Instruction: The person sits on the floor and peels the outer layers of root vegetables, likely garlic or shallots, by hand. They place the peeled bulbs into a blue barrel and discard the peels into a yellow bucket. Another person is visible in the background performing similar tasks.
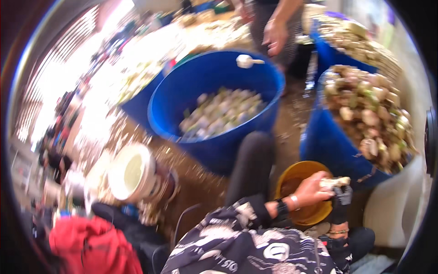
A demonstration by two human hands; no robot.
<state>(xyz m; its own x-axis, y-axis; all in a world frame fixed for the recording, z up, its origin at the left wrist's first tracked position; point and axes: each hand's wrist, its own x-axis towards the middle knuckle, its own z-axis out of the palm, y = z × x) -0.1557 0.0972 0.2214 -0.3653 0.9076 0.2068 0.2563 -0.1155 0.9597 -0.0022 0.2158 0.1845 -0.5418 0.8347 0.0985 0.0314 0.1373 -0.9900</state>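
My left hand [313, 190], bare with a watch and a bracelet at the wrist, grips a pale garlic bulb [334, 183] above a yellow bucket [287, 174]. Close against that bulb is my right hand [342, 197] in a dark, light-patterned glove with curled fingers; blur hides whether it holds a tool. A large blue tub [214, 150] stands before me, partly filled with trimmed bulbs [224, 111]. Another white bulb with a short stem [245, 61] shows in front of its far inner wall, seemingly in the air. Untrimmed bulbs [369, 106] heap over a second blue tub [328, 137] at right.
White buckets [131, 171] stand at the left on a floor littered with peelings [174, 154]. Beyond the middle tub is another person's hand [275, 36]. A further full blue tub [320, 56] sits at upper right. Someone in red [92, 245] is close at lower left.
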